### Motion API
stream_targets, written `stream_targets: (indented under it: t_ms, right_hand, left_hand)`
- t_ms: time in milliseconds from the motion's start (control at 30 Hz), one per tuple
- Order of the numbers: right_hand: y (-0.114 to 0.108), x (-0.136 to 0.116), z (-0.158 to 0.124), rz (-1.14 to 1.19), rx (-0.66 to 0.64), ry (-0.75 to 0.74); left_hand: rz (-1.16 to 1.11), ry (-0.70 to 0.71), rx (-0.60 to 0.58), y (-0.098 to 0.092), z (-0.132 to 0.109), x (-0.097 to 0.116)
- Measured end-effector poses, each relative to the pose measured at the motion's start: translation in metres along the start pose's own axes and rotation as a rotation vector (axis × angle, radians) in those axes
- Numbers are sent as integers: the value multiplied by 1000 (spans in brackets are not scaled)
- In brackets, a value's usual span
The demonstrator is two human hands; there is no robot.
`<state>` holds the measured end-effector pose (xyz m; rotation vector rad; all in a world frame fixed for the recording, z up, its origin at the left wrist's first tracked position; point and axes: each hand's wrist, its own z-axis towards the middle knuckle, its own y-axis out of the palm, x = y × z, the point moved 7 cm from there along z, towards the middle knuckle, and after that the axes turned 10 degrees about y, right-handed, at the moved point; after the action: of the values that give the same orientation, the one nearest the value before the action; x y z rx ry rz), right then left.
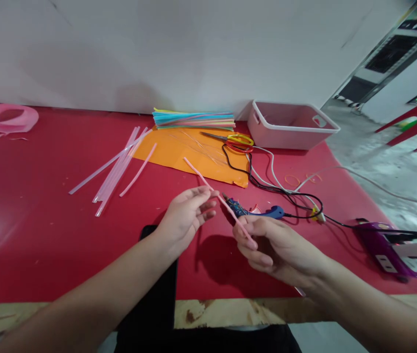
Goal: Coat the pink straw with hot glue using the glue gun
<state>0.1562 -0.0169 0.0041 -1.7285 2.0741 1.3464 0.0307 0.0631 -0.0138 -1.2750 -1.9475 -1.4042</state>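
Note:
Across both hands runs a thin pink stick (231, 212), slanting from upper left to lower right above the red table. My left hand (184, 215) pinches it near its middle between thumb and forefinger, the other fingers loosely curled. Lower down, my right hand (267, 240) grips its near end between thumb and fingers. Just behind the stick lies a blue glue gun (274, 212), partly covered by the stick and my right hand. Under my left wrist, a flat black object (157, 294) sticks out over the table edge, mostly hidden by the arm.
An orange envelope (194, 159) carries scissors (238, 141), with a bundle of coloured sticks (190, 120) behind. Translucent pink strips (118, 174) lie left, a pink ribbon roll (28, 117) farther. At right are a pink bin (285, 132), tangled cables (278, 189) and a purple power strip (381, 250).

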Motion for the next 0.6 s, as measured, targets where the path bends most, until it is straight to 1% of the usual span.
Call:
stream_targets:
  t_ms: [67, 100, 167, 233, 367, 467, 600]
  right_hand:
    - [1, 0, 3, 116, -47, -8]
    - [3, 0, 4, 164, -70, -20]
    - [5, 0, 5, 242, -100, -35]
    - [7, 2, 6, 278, -106, -30]
    - [11, 9, 9, 240, -102, 22]
    - [14, 10, 11, 233, -126, 32]
    - [17, 8, 12, 266, -106, 0]
  left_hand:
    - [-28, 53, 46, -8, 2, -1]
    - [-38, 53, 37, -8, 2, -2]
    - [-43, -9, -38, -5, -1, -7]
    - [-39, -119, -149, 2, -7, -16]
    - [-53, -262, -290, 8, -18, -31]
    - [-75, -288, -305, 7, -17, -35]
    - [-105, -314, -266, 3, -13, -34]
